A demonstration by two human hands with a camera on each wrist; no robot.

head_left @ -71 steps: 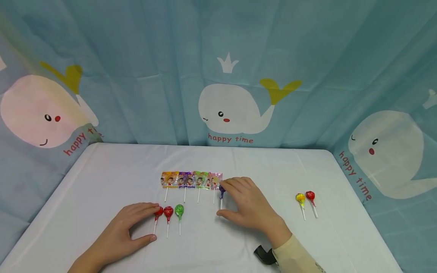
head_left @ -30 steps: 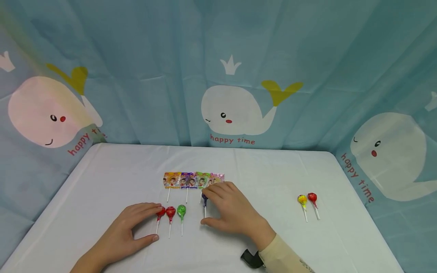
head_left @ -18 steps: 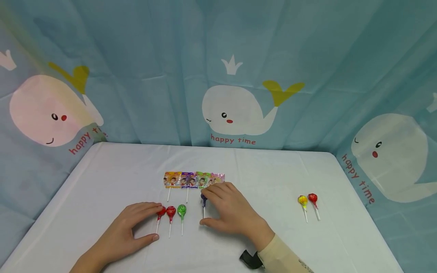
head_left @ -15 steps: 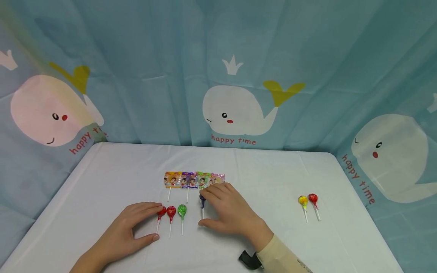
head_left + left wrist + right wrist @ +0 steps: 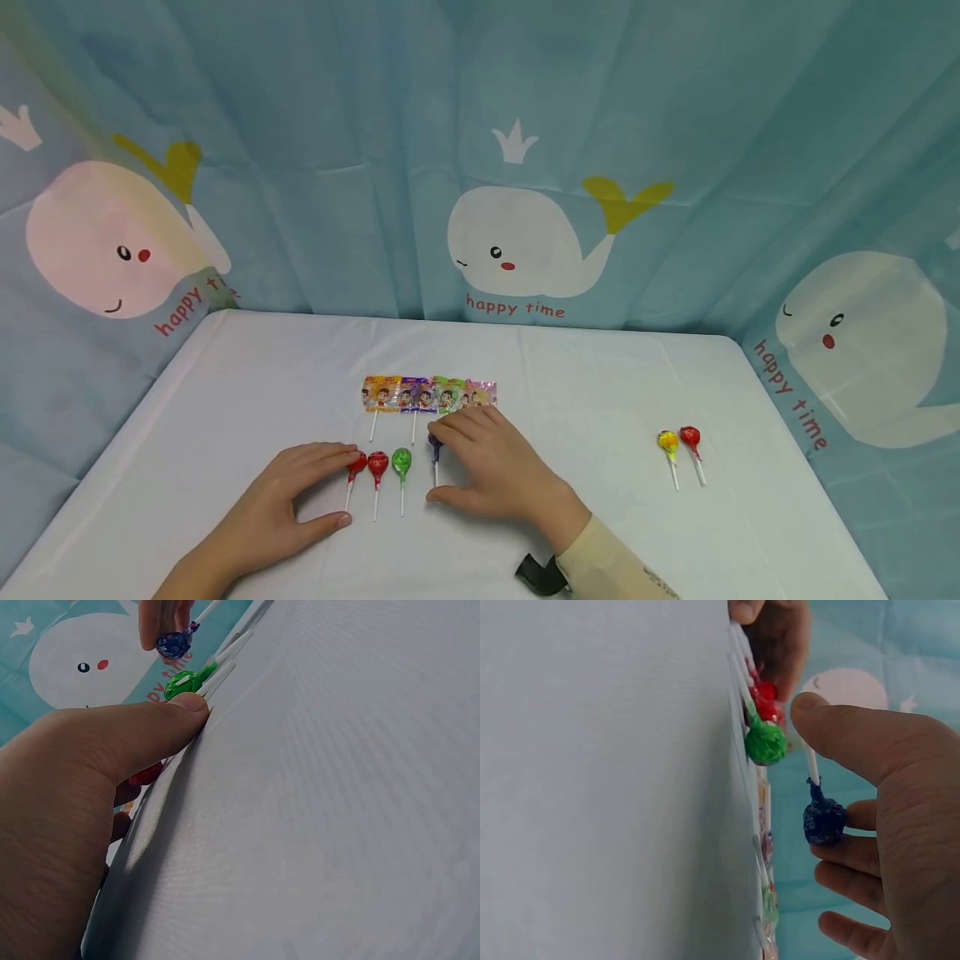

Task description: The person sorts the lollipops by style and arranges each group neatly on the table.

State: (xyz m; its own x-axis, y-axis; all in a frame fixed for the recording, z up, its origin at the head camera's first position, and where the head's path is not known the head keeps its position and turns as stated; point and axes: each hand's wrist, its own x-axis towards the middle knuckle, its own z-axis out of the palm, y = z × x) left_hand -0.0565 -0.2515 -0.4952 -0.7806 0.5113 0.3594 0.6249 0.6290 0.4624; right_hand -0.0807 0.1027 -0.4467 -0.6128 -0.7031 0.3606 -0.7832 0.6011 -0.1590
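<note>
One blue pop [image 5: 824, 820] held in right hand [image 5: 495, 467], fingers at head, thumb at stick tip, likely for control; green pop [image 5: 402, 461] just left of that hand; left hand [image 5: 272, 502] pinches outer red pop [image 5: 359, 465], seemingly to steady it

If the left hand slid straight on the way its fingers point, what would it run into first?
Most likely the middle red lollipop, just beyond the leftmost red lollipop already at the left hand's fingertips. Exact fingertip height is unclear, so they might pass slightly above it.
</note>
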